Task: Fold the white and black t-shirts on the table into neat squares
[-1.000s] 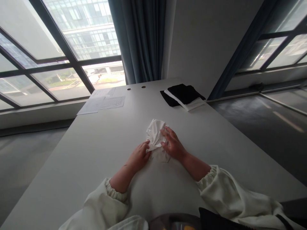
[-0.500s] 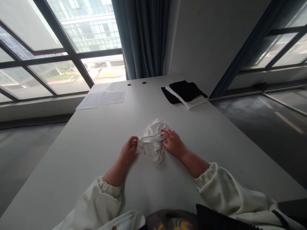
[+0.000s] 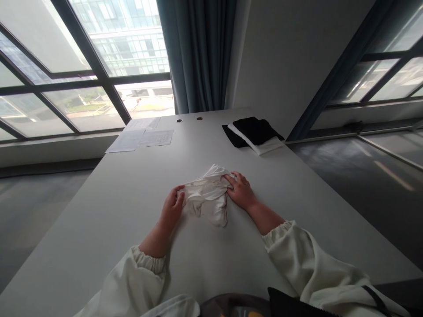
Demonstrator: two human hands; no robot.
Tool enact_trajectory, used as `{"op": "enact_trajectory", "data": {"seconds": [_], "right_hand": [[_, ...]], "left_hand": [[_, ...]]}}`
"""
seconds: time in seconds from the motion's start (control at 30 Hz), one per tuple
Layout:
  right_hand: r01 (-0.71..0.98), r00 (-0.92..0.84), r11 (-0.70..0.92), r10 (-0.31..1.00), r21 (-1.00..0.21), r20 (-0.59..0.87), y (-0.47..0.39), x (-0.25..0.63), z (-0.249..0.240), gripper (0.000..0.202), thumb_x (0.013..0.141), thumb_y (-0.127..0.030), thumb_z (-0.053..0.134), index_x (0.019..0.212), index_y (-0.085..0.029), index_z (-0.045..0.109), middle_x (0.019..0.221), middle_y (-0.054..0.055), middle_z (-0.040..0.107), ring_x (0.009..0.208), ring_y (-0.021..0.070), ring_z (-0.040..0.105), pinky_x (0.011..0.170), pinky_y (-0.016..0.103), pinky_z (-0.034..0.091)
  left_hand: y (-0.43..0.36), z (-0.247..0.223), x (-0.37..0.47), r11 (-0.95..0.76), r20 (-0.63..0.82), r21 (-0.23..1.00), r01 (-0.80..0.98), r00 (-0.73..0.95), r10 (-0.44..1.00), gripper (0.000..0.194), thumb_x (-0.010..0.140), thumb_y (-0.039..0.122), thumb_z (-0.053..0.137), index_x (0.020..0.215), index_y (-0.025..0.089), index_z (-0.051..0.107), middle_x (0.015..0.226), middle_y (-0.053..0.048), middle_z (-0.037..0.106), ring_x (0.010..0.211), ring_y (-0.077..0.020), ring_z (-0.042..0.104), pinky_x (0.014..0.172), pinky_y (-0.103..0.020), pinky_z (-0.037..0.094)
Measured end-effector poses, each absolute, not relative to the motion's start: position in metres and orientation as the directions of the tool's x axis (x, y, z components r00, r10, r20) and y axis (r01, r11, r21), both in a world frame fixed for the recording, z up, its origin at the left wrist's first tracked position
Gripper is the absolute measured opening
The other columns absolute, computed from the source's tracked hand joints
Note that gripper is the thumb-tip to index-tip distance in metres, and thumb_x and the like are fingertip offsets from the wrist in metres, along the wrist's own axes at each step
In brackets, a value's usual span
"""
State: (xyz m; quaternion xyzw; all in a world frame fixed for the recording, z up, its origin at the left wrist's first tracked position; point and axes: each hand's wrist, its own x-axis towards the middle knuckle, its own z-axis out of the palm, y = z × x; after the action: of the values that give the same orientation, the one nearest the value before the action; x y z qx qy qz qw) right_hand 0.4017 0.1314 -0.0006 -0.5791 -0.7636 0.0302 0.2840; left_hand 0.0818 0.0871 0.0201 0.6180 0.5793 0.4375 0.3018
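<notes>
A crumpled white cloth lies on the white table, in the middle of the head view. My left hand grips the cloth's left edge between thumb and fingers and draws it out into a taut fold. On the right side of the cloth rests my right hand, its thumb and fingers closed on the fabric near the upper right. The lower part of the cloth hangs loose in wrinkles on the tabletop between the two hands.
Folded black cloth and white cloth lie stacked at the table's back right. Sheets of paper are at the back left. Two round holes sit near the far edge, before a blue curtain and windows.
My left hand has moved slightly left and up, stretching the cloth's left edge wider. The fabric is more spread out. My right hand has shifted a little to the right.
</notes>
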Motion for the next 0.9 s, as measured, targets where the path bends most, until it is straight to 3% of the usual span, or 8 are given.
{"op": "enact_trajectory", "data": {"seconds": [0.13,0.27,0.33,0.43,0.53,0.63,0.77,0.9], "right_hand": [[0.782,-0.235,0.468,0.834,-0.413,0.5,0.111,0.377,0.016,0.059,0.086,-0.007,0.055,0.14,-0.026,0.069,0.132,0.013,0.061,0.124,0.033,0.055,0.113,0.05,0.045],[0.63,-0.42,0.594,0.802,-0.5,0.424,0.093,0.332,0.018,0.048,0.094,-0.023,0.063,0.142,-0.026,0.066,0.126,0.011,0.063,0.115,0.03,0.058,0.11,0.047,0.049],[0.608,-0.457,0.592,0.806,-0.53,0.376,0.091,0.317,0.013,0.034,0.092,-0.028,0.072,0.126,-0.025,0.075,0.131,0.012,0.061,0.119,0.0308,0.058,0.111,0.049,0.048],[0.531,-0.493,0.611,0.786,-0.587,0.373,0.095,0.312,0.008,0.014,0.089,-0.022,0.073,0.102,-0.024,0.077,0.128,0.012,0.065,0.121,0.0303,0.06,0.111,0.05,0.048],[0.332,-0.48,0.606,0.768,-0.723,0.423,0.099,0.327,0.01,0.013,0.09,-0.018,0.066,0.101,-0.024,0.071,0.122,0.009,0.072,0.117,0.0258,0.067,0.105,0.043,0.052],[0.242,-0.361,0.539,0.822,-0.807,0.441,0.101,0.352,0.018,0.017,0.09,-0.022,0.064,0.106,-0.025,0.068,0.117,0.007,0.078,0.11,0.0236,0.073,0.098,0.039,0.056],[0.384,-0.07,0.408,0.907,-0.828,0.415,0.106,0.395,0.024,0.016,0.087,-0.036,0.069,0.097,-0.024,0.07,0.098,0.004,0.08,0.09,0.023,0.073,0.084,0.034,0.056],[0.483,0.187,0.21,0.923,-0.85,0.335,0.114,0.442,0.02,0.022,0.084,-0.045,0.068,0.086,-0.023,0.069,0.077,0.001,0.074,0.073,0.0209,0.066,0.071,0.031,0.051]], "left_hand": [[0.089,0.017,0.083,-0.096,0.148,0.909,0.406,-0.098,0.984,0.053,0.091,0.054,0.06,0.129,0.018,0.064,0.068,0.007,0.045,0.061,-0.0148,0.045,0.062,-0.027,0.038],[0.09,0.01,0.087,-0.11,0.137,0.925,0.364,-0.05,0.989,0.049,0.083,0.049,0.068,0.122,0.02,0.061,0.077,0.004,0.057,0.061,-0.013,0.049,0.061,-0.025,0.04],[0.09,0.008,0.087,-0.093,0.128,0.942,0.324,-0.088,0.988,0.043,0.084,0.048,0.066,0.116,0.021,0.058,0.072,0.006,0.054,0.057,-0.0116,0.046,0.057,-0.024,0.038],[0.094,0.006,0.082,-0.014,0.057,0.969,0.247,-0.169,0.984,0.036,0.087,0.047,0.061,0.113,0.024,0.052,0.061,0.012,0.042,0.047,-0.0099,0.04,0.049,-0.021,0.031],[0.098,0.006,0.071,0.038,0.012,0.961,0.273,-0.179,0.984,0.029,0.088,0.042,0.059,0.11,0.025,0.052,0.056,0.014,0.036,0.041,-0.0091,0.035,0.046,-0.02,0.027],[0.103,0.011,0.053,0.036,0.037,0.932,0.361,-0.194,0.98,0.03,0.084,0.038,0.059,0.11,0.024,0.054,0.059,0.012,0.042,0.043,-0.0095,0.039,0.047,-0.02,0.03],[0.106,0.023,0.019,-0.024,0.155,0.873,0.487,-0.232,0.96,0.046,0.08,0.036,0.061,0.124,0.023,0.059,0.079,0.005,0.059,0.056,-0.0111,0.052,0.056,-0.023,0.042],[0.106,0.036,-0.02,0.049,0.121,0.756,0.652,-0.213,0.97,0.035,0.078,0.038,0.061,0.108,0.023,0.072,0.071,0.003,0.061,0.062,-0.015,0.055,0.06,-0.025,0.043]]}}
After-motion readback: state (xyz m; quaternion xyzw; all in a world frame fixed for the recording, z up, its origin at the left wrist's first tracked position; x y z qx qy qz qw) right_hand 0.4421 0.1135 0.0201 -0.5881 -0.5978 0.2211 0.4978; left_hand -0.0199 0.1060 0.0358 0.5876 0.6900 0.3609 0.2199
